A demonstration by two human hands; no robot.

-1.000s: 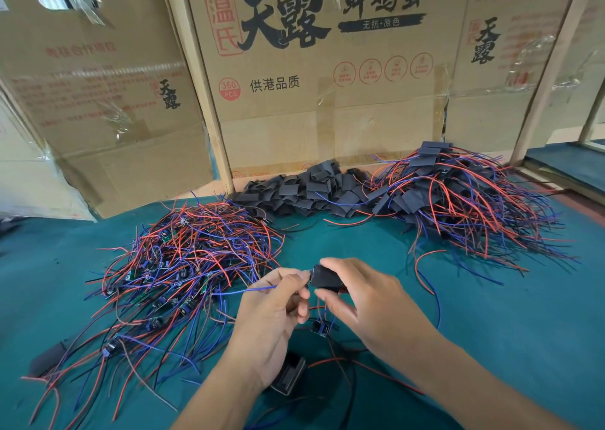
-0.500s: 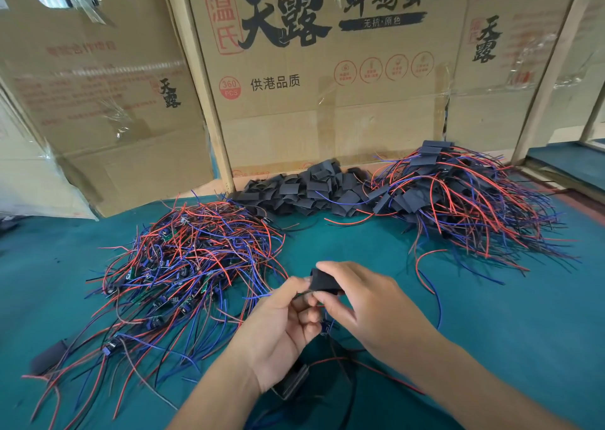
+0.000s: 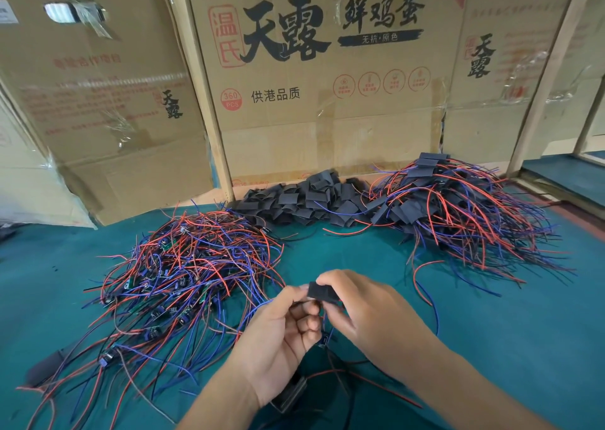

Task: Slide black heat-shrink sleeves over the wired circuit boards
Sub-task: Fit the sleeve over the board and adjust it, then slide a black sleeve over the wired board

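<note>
While the right hand pinches the sleeve, long axis level, the left hand pinches wires just left of its mouth.

Tabletop: covered in teal-green felt-like cloth, running from the near edge to the far backing.
Cardboard panel, centre: flattened egg carton standing upright along the far edge; large black Chinese characters, red seal stamps, a red "360 PCS" mark; brown tape strips.
Cardboard panel, left: same brand, faded red print, torn clear tape, creased lower part.
Cardboard panel, right: similar, with loose clear tape.
Wooden battens: pale, unpainted, leaning between the panels.
Second teal surface: far right, behind the frame.
Light: even, soft, daylight-like.
</note>
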